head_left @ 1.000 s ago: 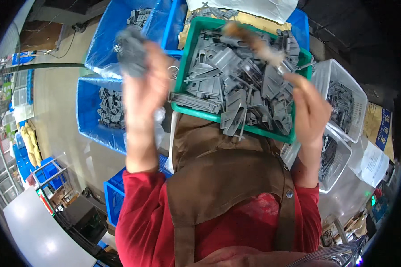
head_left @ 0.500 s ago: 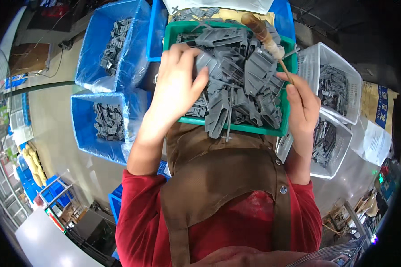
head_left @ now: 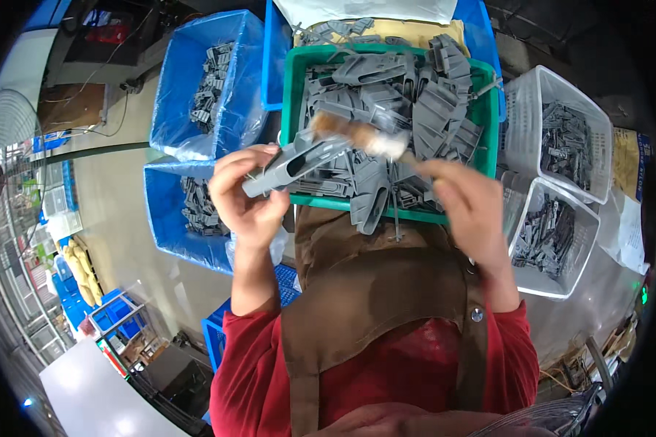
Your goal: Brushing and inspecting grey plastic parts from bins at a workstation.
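My left hand [head_left: 242, 207] grips a long, hollow grey plastic part [head_left: 293, 164] with an open slot, tilted over the left front corner of a green crate [head_left: 293, 91]. My right hand [head_left: 472, 207] is closed round the thin end of a stick-like tool [head_left: 383, 143], at the crate's front right. The tool has a white wrapped middle and a thick brown end, smeared by motion; its exact kind I cannot make out. Its brown end is near the held part, and whether they touch is unclear. More grey plastic parts [head_left: 375, 69] fill the crate in a jumbled heap.
Two blue bins lined with clear plastic, one far [head_left: 169, 95] and one near [head_left: 160, 218], hold small grey pieces at the left. Two white baskets [head_left: 603, 156] with grey pieces stand at the right. Behind the crate is another blue bin [head_left: 273, 54].
My left hand has lifted a grey part from the heap and drawn it toward me. In my right hand the tool has swung left, its brown end now toward that part.
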{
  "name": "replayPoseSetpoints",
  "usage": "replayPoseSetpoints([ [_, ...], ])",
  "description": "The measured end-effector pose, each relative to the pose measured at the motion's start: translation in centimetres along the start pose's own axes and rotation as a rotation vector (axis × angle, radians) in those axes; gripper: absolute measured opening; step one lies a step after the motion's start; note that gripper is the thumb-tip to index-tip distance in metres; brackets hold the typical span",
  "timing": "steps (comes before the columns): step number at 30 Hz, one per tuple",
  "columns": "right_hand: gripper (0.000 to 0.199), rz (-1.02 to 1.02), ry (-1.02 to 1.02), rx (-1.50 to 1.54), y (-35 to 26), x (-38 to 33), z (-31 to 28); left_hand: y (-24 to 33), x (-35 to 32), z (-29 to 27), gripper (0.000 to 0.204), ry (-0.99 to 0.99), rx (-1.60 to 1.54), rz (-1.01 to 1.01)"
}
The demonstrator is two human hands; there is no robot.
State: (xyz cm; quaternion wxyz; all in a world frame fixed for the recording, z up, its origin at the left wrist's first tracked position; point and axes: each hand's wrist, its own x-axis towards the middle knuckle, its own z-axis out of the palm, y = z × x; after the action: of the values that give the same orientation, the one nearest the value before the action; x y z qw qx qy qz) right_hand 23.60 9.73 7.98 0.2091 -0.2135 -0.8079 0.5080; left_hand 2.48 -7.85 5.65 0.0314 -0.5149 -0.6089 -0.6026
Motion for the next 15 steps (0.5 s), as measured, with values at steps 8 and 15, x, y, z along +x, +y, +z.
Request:
replayPoseSetpoints([
  [8, 0.019, -0.116, 0.046, -0.121, 0.7, 0.3, 0.7, 1.8, -1.2, 2.0, 0.044, 0.374, -0.404, -0.346],
  [15, 0.019, -0.017, -0.062, -0.023, 0.1, 1.0, -0.5, -0.5, -0.8, 0.5, 0.043, 0.238, -0.627, -0.286],
])
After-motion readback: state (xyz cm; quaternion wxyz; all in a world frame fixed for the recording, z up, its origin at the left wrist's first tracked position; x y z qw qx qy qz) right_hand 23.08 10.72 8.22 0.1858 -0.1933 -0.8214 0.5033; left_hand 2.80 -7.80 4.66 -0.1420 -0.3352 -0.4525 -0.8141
